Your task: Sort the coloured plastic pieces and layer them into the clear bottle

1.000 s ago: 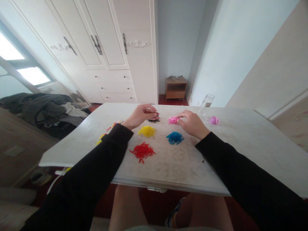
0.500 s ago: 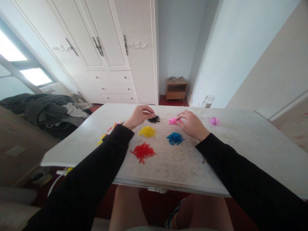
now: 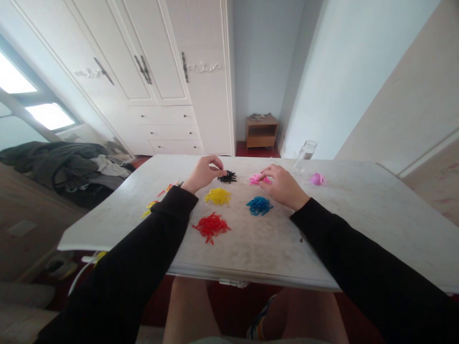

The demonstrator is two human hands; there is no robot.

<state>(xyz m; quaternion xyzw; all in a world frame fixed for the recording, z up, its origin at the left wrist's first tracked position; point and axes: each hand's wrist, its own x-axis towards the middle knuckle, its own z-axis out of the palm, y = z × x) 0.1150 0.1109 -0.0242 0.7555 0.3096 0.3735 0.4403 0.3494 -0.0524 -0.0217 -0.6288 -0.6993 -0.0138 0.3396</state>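
My left hand (image 3: 205, 173) is closed in a pinch, thumb and forefinger at the left edge of a small pile of black rubber bands (image 3: 228, 177); what lies between the fingertips is too small to see. Over a pile of pink rubber bands (image 3: 255, 179), my right hand (image 3: 281, 184) pinches at the bands, its fingers covering part of the pile. Nearer to me are heaps of yellow rubber bands (image 3: 217, 196), blue rubber bands (image 3: 259, 206) and red rubber bands (image 3: 211, 227), all loose on the white table (image 3: 247, 253).
A clear glass bottle (image 3: 306, 155) stands at the table's far edge. To its right lies a round purple object (image 3: 317, 179) with pink on it. Mixed coloured bands (image 3: 148, 209) lie left of my left forearm. Beyond the table are a white wardrobe (image 3: 211, 110) and a wooden nightstand (image 3: 261, 134).
The view has shifted slightly, so everything sits a little further left. Both hands stay at the same piles, with only small finger movements.
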